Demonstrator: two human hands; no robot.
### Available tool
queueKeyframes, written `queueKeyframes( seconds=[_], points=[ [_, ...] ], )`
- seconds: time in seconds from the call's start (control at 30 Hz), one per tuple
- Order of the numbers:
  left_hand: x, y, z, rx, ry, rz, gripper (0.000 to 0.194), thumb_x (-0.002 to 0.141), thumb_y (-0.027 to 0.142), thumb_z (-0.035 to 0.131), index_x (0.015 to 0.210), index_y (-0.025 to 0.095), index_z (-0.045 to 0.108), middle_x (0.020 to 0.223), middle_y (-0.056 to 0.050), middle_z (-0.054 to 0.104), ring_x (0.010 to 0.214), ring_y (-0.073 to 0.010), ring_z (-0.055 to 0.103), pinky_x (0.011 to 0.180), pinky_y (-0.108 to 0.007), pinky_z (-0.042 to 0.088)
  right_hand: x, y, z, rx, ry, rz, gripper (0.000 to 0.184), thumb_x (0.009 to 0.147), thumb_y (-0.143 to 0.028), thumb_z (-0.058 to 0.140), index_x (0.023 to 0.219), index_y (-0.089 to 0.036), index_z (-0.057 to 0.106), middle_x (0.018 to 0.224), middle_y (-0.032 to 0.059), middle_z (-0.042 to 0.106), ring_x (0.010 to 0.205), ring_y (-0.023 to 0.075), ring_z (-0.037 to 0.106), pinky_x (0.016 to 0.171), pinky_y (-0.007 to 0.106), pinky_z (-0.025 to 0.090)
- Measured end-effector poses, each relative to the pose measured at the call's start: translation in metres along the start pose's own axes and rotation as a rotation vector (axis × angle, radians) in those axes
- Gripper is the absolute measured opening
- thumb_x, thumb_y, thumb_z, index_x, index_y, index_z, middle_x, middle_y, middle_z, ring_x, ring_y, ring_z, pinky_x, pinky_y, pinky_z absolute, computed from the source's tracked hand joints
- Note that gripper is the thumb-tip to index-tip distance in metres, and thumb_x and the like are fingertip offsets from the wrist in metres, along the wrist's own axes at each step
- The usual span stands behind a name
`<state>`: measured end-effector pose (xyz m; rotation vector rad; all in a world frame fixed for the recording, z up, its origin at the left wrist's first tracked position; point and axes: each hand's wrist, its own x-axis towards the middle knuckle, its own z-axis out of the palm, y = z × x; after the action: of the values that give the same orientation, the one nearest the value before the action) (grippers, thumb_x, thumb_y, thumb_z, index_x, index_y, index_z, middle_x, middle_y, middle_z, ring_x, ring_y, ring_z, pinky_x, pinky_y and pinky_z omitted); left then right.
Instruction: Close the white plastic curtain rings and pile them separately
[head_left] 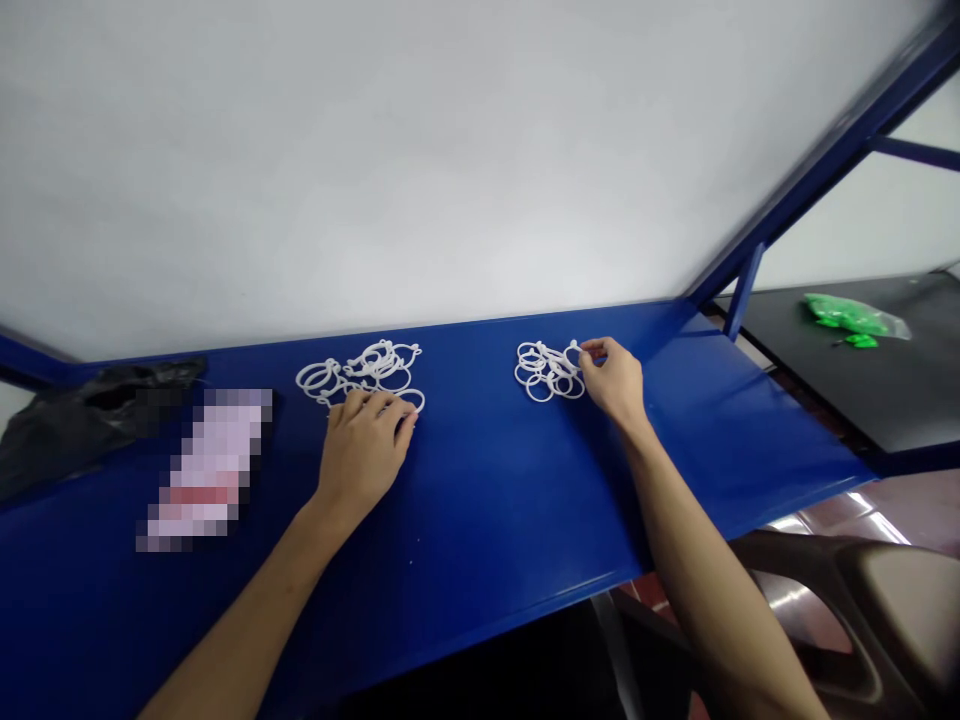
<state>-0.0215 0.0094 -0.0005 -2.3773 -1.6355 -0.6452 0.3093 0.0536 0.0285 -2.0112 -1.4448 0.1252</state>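
A smooth blue table (480, 500) spans the frame, its left end cut off. At lower right we see part of a brown chair (821, 560) with curved openings; above it lies a black tabletop (907, 380). At left rests a crumpled black plastic bag (82, 425), its contents hidden from us; beside it, a pinkish item (214, 450) is pixelated beyond reading. On the black tabletop, a clear bag (892, 320) holds bright green pieces (847, 313) of unclear form. Left of centre, the left hand (364, 450) arches over a heap of thin white rings (379, 365); with its fingertips partly hidden, we cannot tell whether it grips. Right of centre, at a smaller heap (544, 380), the right hand (615, 380) pinches one knobbed ring (572, 346) between thumb and finger.
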Motion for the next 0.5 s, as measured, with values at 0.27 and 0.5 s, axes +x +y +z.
queueKeyframes(
  seconds=[0.27, 0.5],
  points=[
    [0.002, 0.006, -0.010, -0.054, 0.116, -0.017, 0.021, 0.096, 0.029, 0.052, 0.093, 0.023, 0.072, 0.097, -0.007, 0.074, 0.094, -0.0296, 0.057, 0.081, -0.044, 0.042, 0.008, 0.026, 0.008, -0.054, -0.117, 0.133, 0.023, 0.089, -0.033, 0.055, 0.096, -0.021, 0.073, 0.096, 0.0073, 0.076, 0.090, 0.0225, 0.069, 0.081, 0.032, 0.048],
    [0.005, 0.014, -0.017, -0.151, 0.260, 0.088, 0.018, 0.097, 0.026, 0.054, 0.095, 0.022, 0.072, 0.095, -0.006, 0.072, 0.089, -0.0240, 0.059, 0.083, -0.040, 0.046, 0.003, 0.022, 0.010, -0.050, -0.050, 0.116, 0.034, 0.090, -0.038, 0.057, 0.116, -0.017, 0.065, 0.096, 0.0094, 0.073, 0.098, 0.0274, 0.066, 0.086, 0.038, 0.048]
  ],
)
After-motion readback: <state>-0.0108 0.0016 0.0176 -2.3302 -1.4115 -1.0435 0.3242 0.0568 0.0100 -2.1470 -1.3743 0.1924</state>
